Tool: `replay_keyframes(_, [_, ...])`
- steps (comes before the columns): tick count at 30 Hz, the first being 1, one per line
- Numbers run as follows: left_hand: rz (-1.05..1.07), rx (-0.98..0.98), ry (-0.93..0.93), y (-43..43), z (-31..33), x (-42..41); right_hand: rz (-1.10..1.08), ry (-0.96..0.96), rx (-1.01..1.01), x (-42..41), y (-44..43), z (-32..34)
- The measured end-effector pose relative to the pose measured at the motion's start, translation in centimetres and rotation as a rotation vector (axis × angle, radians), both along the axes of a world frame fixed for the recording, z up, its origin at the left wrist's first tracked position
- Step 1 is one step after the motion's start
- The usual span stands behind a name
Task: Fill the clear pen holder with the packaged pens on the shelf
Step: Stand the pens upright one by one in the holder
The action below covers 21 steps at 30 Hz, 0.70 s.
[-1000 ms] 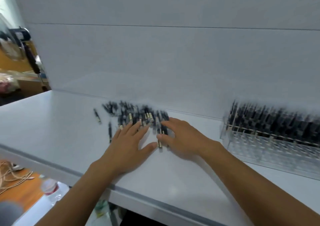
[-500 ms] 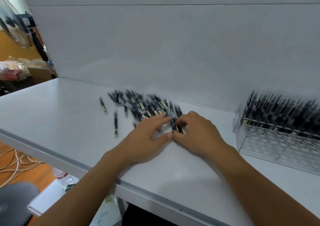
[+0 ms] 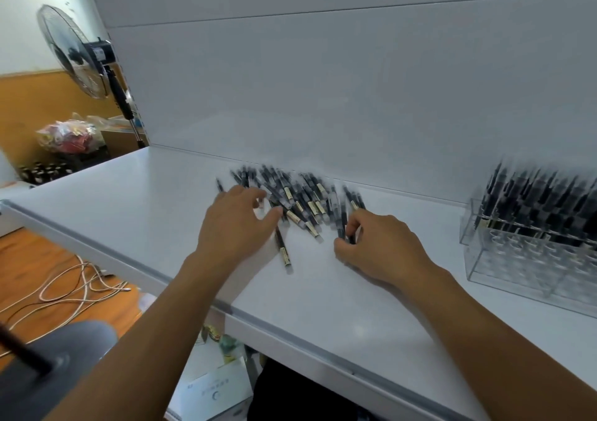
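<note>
A heap of black packaged pens [image 3: 300,199] lies on the white shelf [image 3: 135,213] near the back wall. One pen [image 3: 283,250] lies apart, just in front of the heap. My left hand [image 3: 237,223] hovers over the heap's left side with its fingers spread and slightly bent. My right hand [image 3: 378,242] sits at the heap's right side, its fingers curled round a few pens [image 3: 344,226]. The clear pen holder [image 3: 529,259] stands at the right, with many black pens upright in its back rows.
A standing fan [image 3: 80,55] is beyond the shelf's left end. Cables [image 3: 64,288] lie on the wooden floor below. A white box [image 3: 213,391] sits under the shelf's front edge. A grey chair seat [image 3: 48,362] is at the lower left.
My hands, close together before, have moved apart. The left has gone to the heap's left side; the right now grips a few pens at the heap's right side. The camera has turned left.
</note>
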<state>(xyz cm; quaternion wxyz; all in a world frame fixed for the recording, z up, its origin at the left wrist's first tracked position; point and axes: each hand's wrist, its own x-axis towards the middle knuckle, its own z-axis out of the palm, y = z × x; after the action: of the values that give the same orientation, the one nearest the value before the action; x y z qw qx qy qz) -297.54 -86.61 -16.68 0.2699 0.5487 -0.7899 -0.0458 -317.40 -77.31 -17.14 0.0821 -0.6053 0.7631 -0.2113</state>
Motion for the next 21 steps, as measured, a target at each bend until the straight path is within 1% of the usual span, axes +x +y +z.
replay_keyframes(2, [0.080,0.031,-0.004,-0.5,0.1,1.4,-0.007,-0.081,0.006,-0.2,0.1,-0.1])
replay_keyframes(5, [0.167,0.216,-0.070,-1.1,-0.6,3.1,-0.014,-0.160,0.003,-0.3,-0.1,-0.3])
replay_keyframes(8, [0.164,0.271,-0.055,-1.2,-0.6,3.3,-0.012,-0.239,-0.001,-0.3,-0.2,-0.4])
replay_keyframes(13, [0.153,0.348,-0.208,-1.5,1.4,2.4,0.006,-0.385,-0.019,-0.5,0.1,-0.1])
replay_keyframes(15, [0.149,0.375,-0.236,-1.5,2.0,2.5,0.005,-0.436,-0.030,-0.5,0.1,0.0])
replay_keyframes(19, [0.132,0.426,-0.192,-0.9,2.7,3.2,-0.005,-0.494,-0.079,-0.6,0.0,0.0])
replay_keyframes(21, [0.135,0.422,-0.154,-0.5,2.6,3.5,0.010,-0.578,-0.096,-0.5,0.0,-0.1])
